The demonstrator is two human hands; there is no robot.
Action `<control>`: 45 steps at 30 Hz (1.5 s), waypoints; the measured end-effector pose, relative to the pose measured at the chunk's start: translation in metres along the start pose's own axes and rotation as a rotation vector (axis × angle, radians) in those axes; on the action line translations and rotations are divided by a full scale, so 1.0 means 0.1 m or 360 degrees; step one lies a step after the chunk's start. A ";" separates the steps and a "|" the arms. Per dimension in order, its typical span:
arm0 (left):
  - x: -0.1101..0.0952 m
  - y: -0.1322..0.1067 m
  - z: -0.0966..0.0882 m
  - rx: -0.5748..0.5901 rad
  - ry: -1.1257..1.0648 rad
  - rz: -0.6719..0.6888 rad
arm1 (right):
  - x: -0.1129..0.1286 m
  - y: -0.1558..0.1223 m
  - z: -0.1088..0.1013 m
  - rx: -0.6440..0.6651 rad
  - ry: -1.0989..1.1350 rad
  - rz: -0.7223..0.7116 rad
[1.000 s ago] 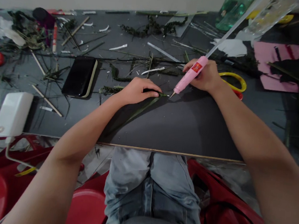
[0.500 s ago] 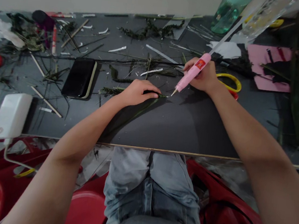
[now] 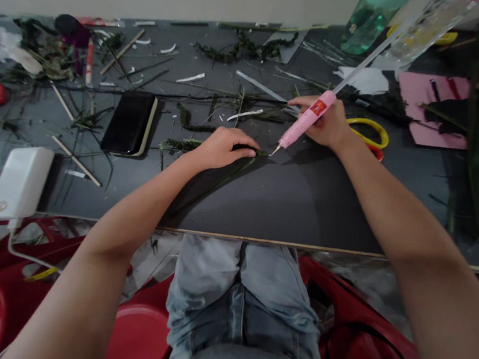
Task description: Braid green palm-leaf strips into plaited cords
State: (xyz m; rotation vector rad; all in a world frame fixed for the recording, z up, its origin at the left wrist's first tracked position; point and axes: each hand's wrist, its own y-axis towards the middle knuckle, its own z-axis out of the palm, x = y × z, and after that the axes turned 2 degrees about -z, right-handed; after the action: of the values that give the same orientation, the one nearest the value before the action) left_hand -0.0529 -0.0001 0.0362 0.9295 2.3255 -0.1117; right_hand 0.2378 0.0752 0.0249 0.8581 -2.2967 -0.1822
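Observation:
My left hand (image 3: 224, 148) rests on the dark table with thumb and fingers pinched on a folded green leaf strip (image 3: 262, 153). A plaited length of leaf (image 3: 179, 145) shows on the other side of that hand, and a long leaf blade (image 3: 217, 185) trails toward the table's front edge. In my right hand (image 3: 330, 123) is a pink pen-shaped hot glue gun (image 3: 301, 126), tilted nose down. From its back end sticks a long translucent glue stick (image 3: 372, 55). The metal nozzle (image 3: 275, 150) meets or nearly meets the strip's tip; contact is too small to tell.
Left of my hands lie a black phone (image 3: 129, 122) and a white power bank (image 3: 20, 182) with a cable. Scissors with yellow and red handles (image 3: 372, 131) lie beyond my right wrist. Leaf scraps, bottles (image 3: 367, 27) and pink paper (image 3: 438, 121) fill the back and right.
The glue gun's nozzle has shifted slightly left and down toward the leaf tip. My right index finger reaches out a little further. My left hand keeps its pinch.

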 end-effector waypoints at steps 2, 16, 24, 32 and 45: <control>0.01 0.00 0.00 -0.0002 0.0000 0.0007 | -0.03 0.00 0.01 0.0007 -0.0037 -0.0023; 0.03 0.00 0.02 -0.0018 0.0028 0.0005 | -0.12 -0.01 0.04 -0.0076 -0.0175 -0.0194; 0.01 -0.01 0.01 -0.0024 0.0014 0.0009 | -0.15 0.00 0.05 -0.0107 -0.0145 -0.0239; 0.01 -0.01 0.01 -0.0044 -0.0008 -0.0008 | -0.11 -0.02 0.04 -0.0099 -0.0146 -0.0162; 0.01 -0.02 -0.02 -0.0058 -0.0146 0.0024 | -0.10 0.00 0.04 -0.0220 -0.0141 -0.0005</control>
State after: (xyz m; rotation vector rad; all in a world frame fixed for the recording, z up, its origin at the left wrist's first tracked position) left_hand -0.0552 -0.0003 0.0367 0.9051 2.2289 -0.1032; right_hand 0.2407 0.0812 0.0163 0.7970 -2.3334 -0.3827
